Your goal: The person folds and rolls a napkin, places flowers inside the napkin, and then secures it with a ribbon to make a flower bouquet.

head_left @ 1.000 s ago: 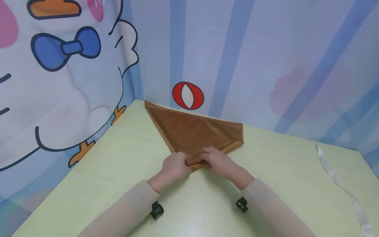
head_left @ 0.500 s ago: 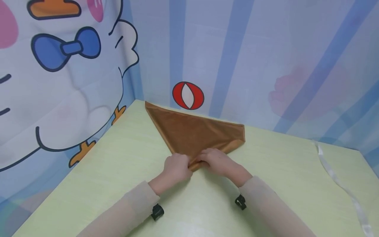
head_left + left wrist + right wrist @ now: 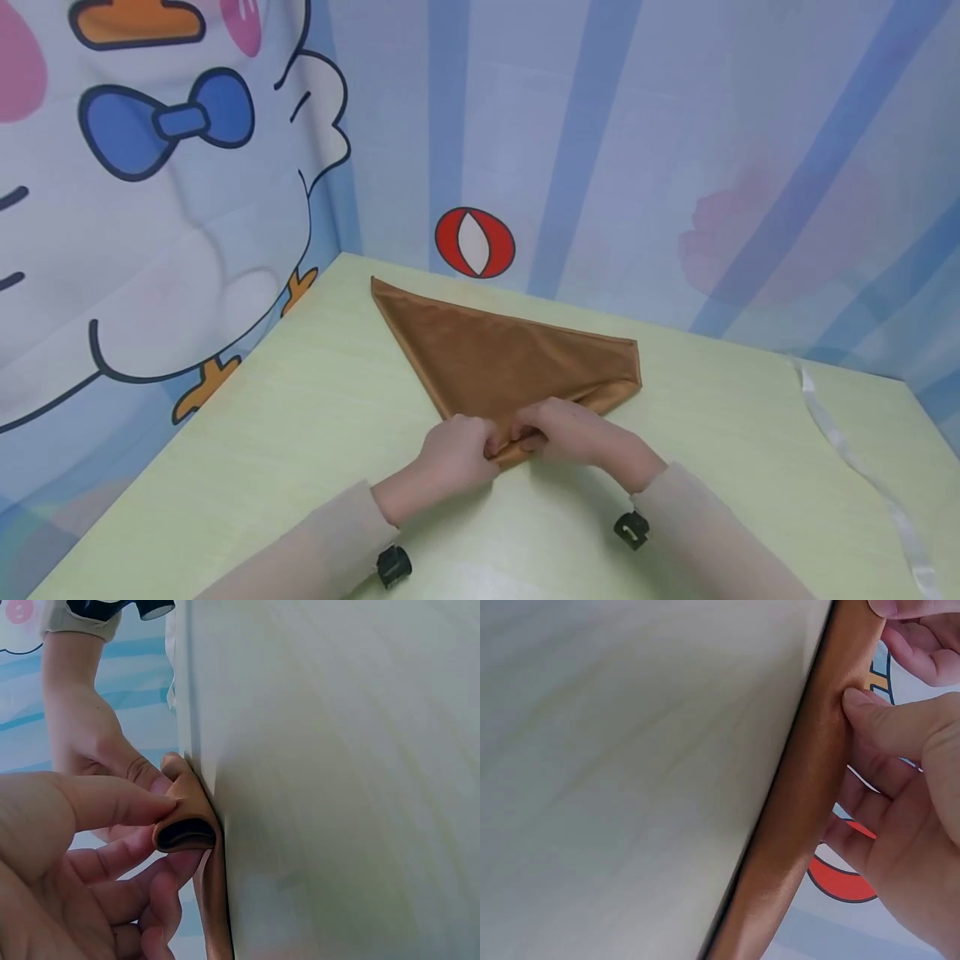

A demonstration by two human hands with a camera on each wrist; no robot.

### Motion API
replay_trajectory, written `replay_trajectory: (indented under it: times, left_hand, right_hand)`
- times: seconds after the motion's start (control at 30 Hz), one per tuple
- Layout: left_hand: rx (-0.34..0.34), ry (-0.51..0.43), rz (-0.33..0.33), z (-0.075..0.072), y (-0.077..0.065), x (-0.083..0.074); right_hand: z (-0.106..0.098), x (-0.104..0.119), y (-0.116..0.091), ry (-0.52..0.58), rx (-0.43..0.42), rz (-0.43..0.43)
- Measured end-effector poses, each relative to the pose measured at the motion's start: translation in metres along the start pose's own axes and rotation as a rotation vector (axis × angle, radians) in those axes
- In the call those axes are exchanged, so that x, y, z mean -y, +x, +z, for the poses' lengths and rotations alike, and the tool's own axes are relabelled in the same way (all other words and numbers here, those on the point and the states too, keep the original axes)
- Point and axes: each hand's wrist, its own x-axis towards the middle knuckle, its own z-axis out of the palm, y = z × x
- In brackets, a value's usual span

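A brown cloth (image 3: 495,358), smooth and slightly shiny, lies on the table with its long straight side toward the back wall. Its near edge is rolled over into a thick fold. My left hand (image 3: 457,454) pinches the left end of that fold; the left wrist view shows the open end of the roll (image 3: 196,814), dark inside, between thumb and fingers. Close beside it, my right hand (image 3: 573,435) pinches the same fold, thumb on the brown roll (image 3: 802,787) and fingers behind it in the right wrist view. The hands cover part of the near edge.
A thin white ribbon (image 3: 847,450) lies along the right side of the pale green table (image 3: 300,417). Printed fabric walls (image 3: 637,167) border the table at the back and left. Each sleeve carries a small black wrist camera (image 3: 632,529).
Both hands have drawn the cloth toward me and slightly right, so a strip of table shows between its far side and the wall. They still pinch the rolled edge.
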Motion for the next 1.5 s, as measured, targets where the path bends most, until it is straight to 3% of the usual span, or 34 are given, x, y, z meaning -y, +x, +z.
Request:
replay_trajectory:
  times: [0.23, 0.47, 0.83, 1.03, 1.17, 1.5]
  left_hand:
    - [-0.020, 0.018, -0.027, -0.001, 0.000, 0.004]
    - [-0.038, 0.060, -0.073, -0.001, 0.001, 0.004]
    - [-0.071, 0.155, -0.050, 0.000, 0.002, 0.005]
    - [-0.049, 0.095, -0.075, -0.002, 0.003, 0.008]
    - [-0.054, 0.068, -0.087, -0.004, 0.004, 0.011]
    - [-0.044, 0.104, -0.086, -0.004, 0.006, 0.012]
  right_hand:
    - [0.004, -0.005, -0.005, -0.054, -0.086, -0.104]
    - [0.006, -0.006, -0.005, -0.091, -0.116, -0.144]
    - [0.003, -0.004, 0.004, -0.143, -0.114, -0.115]
    - [0.003, -0.005, 0.006, -0.083, -0.126, -0.064]
    - [0.004, -0.006, 0.007, -0.095, -0.125, -0.077]
    - [0.007, -0.012, 0.013, -0.161, -0.145, -0.131]
